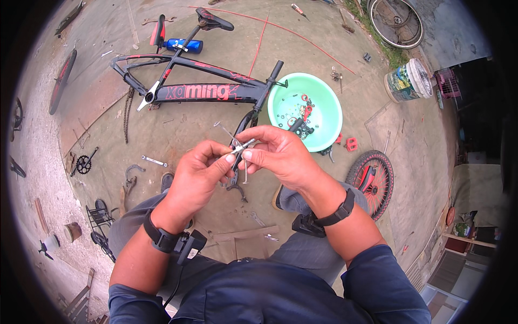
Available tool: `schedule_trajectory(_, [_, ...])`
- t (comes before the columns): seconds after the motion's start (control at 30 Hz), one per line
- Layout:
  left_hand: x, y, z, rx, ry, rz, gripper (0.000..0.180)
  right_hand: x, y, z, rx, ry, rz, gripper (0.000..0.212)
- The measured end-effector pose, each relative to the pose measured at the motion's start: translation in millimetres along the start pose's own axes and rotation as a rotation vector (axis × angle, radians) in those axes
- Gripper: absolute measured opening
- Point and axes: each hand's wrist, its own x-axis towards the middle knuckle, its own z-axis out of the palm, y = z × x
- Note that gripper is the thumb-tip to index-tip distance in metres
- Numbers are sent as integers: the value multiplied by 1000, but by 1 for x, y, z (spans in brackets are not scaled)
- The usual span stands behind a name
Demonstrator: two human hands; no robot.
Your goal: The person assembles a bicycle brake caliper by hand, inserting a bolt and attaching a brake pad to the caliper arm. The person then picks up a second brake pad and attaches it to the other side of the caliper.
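Both hands meet in front of me, over the fork end of a black and red bicycle frame (pixel 210 93). A small silver metal tool with thin arms (pixel 246 171) is pinched between them, one arm pointing up to the left and another hanging down. My left hand (pixel 200 171) grips it with thumb and forefinger. My right hand (pixel 280 156) closes on it from the other side, thumb tip next to the left thumb. The fingers hide the middle of the tool, so its exact kind is unclear. The frame lies on the ground with its saddle (pixel 215 20) attached.
A mint-green basin (pixel 329 89) holds several small parts, right of the fork. Close by lie a spoked wheel (pixel 372 183) and a red pedal (pixel 351 144). At left are a wrench (pixel 154 161), a crankset (pixel 84 163) and a chain (pixel 128 116). A bucket (pixel 408 81) stands far right.
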Motion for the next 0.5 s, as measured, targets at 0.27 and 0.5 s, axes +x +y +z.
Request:
schedule_trajectory(0.27, [0,-1,-1,-38,-41,-9,12,-1,-3,-2,2,-17,40,36])
schedule_trajectory(0.5, [0,-1,1,-43,-15,-22,13,-1,-1,0,36,-31,26,39])
